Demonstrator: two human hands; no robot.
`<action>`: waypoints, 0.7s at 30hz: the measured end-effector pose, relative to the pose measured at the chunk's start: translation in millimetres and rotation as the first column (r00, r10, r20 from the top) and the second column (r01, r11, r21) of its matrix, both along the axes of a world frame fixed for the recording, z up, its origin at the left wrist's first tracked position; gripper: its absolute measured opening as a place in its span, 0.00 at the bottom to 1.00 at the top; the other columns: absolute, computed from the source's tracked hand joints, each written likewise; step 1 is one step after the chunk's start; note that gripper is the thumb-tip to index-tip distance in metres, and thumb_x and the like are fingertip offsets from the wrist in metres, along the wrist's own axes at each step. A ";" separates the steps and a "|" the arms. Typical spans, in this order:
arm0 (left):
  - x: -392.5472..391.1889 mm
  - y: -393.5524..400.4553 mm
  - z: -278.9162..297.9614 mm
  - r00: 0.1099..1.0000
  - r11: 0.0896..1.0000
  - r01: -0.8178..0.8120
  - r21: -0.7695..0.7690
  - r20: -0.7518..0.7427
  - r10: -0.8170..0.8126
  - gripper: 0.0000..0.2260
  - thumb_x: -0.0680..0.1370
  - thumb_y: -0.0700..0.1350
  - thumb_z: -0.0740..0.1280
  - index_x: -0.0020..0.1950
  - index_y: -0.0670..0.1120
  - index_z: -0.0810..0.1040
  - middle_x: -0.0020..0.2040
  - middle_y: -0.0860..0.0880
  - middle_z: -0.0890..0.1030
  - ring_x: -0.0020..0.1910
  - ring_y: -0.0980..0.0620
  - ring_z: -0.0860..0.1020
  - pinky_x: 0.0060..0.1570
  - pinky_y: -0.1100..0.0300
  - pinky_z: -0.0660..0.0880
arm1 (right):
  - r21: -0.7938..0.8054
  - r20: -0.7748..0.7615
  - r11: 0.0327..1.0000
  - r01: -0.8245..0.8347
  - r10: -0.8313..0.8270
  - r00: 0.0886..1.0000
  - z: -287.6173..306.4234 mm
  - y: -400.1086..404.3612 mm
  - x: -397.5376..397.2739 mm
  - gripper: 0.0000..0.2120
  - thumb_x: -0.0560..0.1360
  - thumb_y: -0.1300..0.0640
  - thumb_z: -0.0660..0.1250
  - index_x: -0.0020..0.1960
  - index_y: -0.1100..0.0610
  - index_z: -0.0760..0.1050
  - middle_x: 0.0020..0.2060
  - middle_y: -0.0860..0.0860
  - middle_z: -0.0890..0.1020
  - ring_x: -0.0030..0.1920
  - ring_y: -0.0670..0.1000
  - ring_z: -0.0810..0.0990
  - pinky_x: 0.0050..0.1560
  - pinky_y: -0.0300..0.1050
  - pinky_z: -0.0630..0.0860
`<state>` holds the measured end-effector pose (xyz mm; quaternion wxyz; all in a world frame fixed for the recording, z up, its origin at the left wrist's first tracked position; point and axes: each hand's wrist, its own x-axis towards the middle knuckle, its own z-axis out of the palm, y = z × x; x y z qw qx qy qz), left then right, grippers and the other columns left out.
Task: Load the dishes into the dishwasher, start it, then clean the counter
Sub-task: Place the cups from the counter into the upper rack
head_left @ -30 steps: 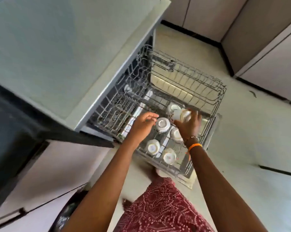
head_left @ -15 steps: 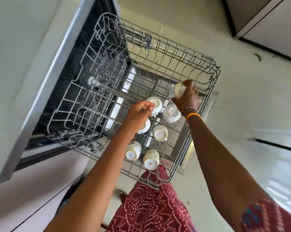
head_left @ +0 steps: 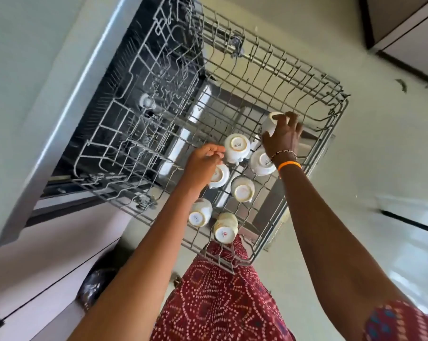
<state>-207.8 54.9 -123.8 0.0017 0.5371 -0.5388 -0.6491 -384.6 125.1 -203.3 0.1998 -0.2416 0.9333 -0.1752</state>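
Grey wire dishwasher rack (head_left: pixel 232 77) showing against pale floor. White ceramic cups (head_left: pixel 237 145) showing orange-ringed bases. Orange wristband (head_left: pixel 289 165) and multicoloured bead bracelet (head_left: pixel 283 153) circling right wrist. Maroon garment (head_left: pixel 222 299) displaying white dotted pattern.

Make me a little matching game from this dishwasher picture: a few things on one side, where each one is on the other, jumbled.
Things:
1. right hand
2. left hand
3. orange band
4. rack

Places or states:
A. pulled out of the dishwasher
B. grips a cup at the rack's far side
C. on the right wrist
D. fingers beside an upturned cup

Pairs: 1-B, 2-D, 3-C, 4-A
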 end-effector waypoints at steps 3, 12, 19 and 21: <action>14.1 -0.7 12.9 0.997 0.997 -0.071 0.004 0.004 0.071 0.11 0.78 0.34 0.58 0.55 0.42 0.77 0.47 0.48 0.78 0.46 0.53 0.77 0.50 0.63 0.74 | -0.167 0.083 0.986 -0.025 0.039 0.996 21.7 -13.2 32.1 0.14 0.70 0.64 0.65 0.56 0.62 0.76 0.57 0.61 0.76 0.59 0.62 0.71 0.58 0.45 0.64; 118.8 20.9 45.3 0.896 0.895 -0.444 -0.041 -0.038 0.442 0.14 0.76 0.30 0.59 0.60 0.38 0.74 0.46 0.48 0.78 0.47 0.52 0.76 0.48 0.66 0.71 | -0.419 0.391 0.881 -0.218 0.392 0.833 97.2 -35.3 185.9 0.10 0.70 0.69 0.62 0.47 0.63 0.80 0.43 0.60 0.83 0.42 0.53 0.79 0.43 0.40 0.71; 258.7 64.6 91.0 0.589 0.570 -0.807 -0.154 -0.141 0.795 0.12 0.76 0.31 0.60 0.52 0.44 0.76 0.37 0.51 0.76 0.34 0.57 0.73 0.36 0.68 0.71 | -0.553 0.425 0.698 -0.456 0.706 0.566 142.0 -27.0 321.6 0.09 0.72 0.70 0.62 0.46 0.62 0.79 0.37 0.56 0.80 0.29 0.36 0.74 0.40 0.38 0.73; 302.8 82.5 101.6 0.508 0.477 -0.858 -0.192 -0.168 0.845 0.11 0.76 0.32 0.59 0.55 0.40 0.77 0.37 0.52 0.76 0.34 0.57 0.73 0.36 0.68 0.71 | -0.582 0.442 0.641 -0.500 0.766 0.467 155.0 -15.6 365.8 0.09 0.72 0.71 0.60 0.46 0.64 0.78 0.33 0.54 0.78 0.26 0.36 0.73 0.35 0.36 0.72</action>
